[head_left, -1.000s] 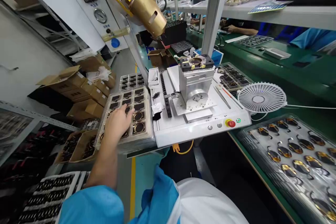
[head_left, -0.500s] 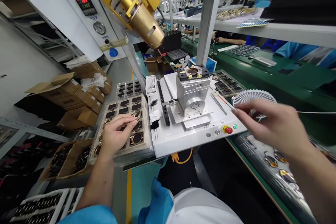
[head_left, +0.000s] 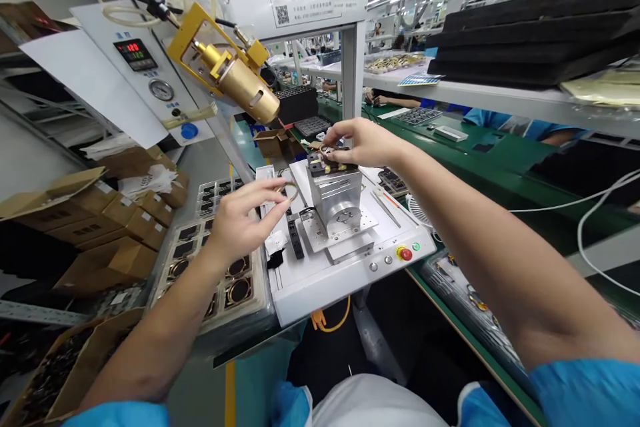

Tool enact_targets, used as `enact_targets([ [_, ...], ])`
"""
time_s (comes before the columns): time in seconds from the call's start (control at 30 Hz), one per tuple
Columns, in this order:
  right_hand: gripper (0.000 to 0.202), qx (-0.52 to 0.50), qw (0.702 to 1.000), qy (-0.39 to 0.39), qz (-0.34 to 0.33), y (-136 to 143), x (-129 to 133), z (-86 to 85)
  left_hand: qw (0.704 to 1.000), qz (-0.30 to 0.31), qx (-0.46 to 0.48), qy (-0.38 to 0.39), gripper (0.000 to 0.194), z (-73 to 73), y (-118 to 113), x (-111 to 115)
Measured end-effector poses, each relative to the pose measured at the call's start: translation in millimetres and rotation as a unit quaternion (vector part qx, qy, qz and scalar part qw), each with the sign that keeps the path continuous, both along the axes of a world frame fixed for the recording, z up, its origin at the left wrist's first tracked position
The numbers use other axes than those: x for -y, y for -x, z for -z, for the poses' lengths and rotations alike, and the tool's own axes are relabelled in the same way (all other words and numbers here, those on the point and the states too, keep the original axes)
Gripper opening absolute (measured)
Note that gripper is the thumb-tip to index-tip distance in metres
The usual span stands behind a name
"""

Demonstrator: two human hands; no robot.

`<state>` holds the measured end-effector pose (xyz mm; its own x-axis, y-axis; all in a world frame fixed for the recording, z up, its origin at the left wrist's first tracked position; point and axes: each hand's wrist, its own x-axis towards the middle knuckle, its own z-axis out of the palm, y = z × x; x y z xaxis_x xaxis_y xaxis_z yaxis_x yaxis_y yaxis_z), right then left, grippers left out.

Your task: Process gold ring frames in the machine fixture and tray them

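My left hand (head_left: 243, 217) is closed in a pinch on a thin gold-coloured ring (head_left: 294, 195), held in the air left of the fixture. My right hand (head_left: 367, 141) reaches over the fixture's black top plate (head_left: 315, 163), its thumb and fingers closed around the edge of a gold-rimmed round part (head_left: 323, 149). My fingers hide most of that part. The black plate sits on a silver metal block (head_left: 336, 192) of the white machine. Above and to the left, a gold-coloured cylindrical head (head_left: 250, 90) hangs tilted from a yellow bracket.
A plastic tray (head_left: 265, 283) of gold-rimmed round parts stands left of the machine. Tweezers (head_left: 386, 208) lie on the machine's right side, near a red stop button (head_left: 405, 254). A small white fan (head_left: 416, 209) and stacked trays (head_left: 453, 280) are further right. Cardboard boxes (head_left: 90, 213) stand at the left.
My right hand has moved left from beside the fan onto the fixture's top. My left hand has risen from the tray toward the fixture with the ring. The view has shifted.
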<state>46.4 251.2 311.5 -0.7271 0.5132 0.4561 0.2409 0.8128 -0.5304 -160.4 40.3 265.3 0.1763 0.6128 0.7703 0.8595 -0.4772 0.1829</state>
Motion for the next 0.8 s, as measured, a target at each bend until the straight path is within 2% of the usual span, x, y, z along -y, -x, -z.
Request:
enact_targets([
  [0.13, 0.038, -0.150, 0.985, 0.067, 0.049, -21, 8, 17.6, 1.000, 0.023, -0.001, -0.007, 0.012, -15.6, -19, -77],
  [0.2, 0.041, -0.165, 0.981, 0.086, 0.056, -39, 16, 32.1, 0.999, 0.002, -0.009, 0.045, 0.013, -20.8, -29, -107],
  [0.27, 0.045, -0.162, 0.980, 0.096, 0.063, -62, 27, 49.2, 0.993, -0.026, -0.013, 0.117, 0.019, -23.6, -38, -122],
  [0.33, 0.048, -0.149, 0.979, 0.111, 0.084, -90, 37, 69.4, 0.985, -0.032, -0.018, 0.171, 0.024, -22.0, -42, -122],
  [0.4, 0.052, -0.128, 0.974, 0.143, 0.119, -119, 44, 93.9, 0.982, -0.015, -0.034, 0.183, 0.031, -16.0, -42, -113],
  [0.53, 0.062, -0.050, 0.944, 0.258, 0.200, -163, 55, 156.5, 0.981, 0.006, -0.082, 0.176, 0.076, -2.5, -34, -103],
  [0.6, 0.067, 0.041, 0.918, 0.305, 0.252, -172, 61, 190.1, 0.978, 0.005, -0.093, 0.184, 0.079, -1.5, -31, -103],
  [0.67, 0.075, 0.136, 0.896, 0.321, 0.276, -173, 71, 221.2, 0.975, 0.008, -0.094, 0.201, 0.081, -4.4, -30, -101],
  [0.73, 0.082, 0.194, 0.888, 0.315, 0.272, -169, 82, 247.1, 0.971, 0.003, -0.091, 0.221, 0.089, -8.6, -33, -90],
  [0.8, 0.084, 0.220, 0.890, 0.292, 0.272, -163, 93, 266.6, 0.971, -0.007, -0.090, 0.220, 0.092, -10.8, -37, -68],
])
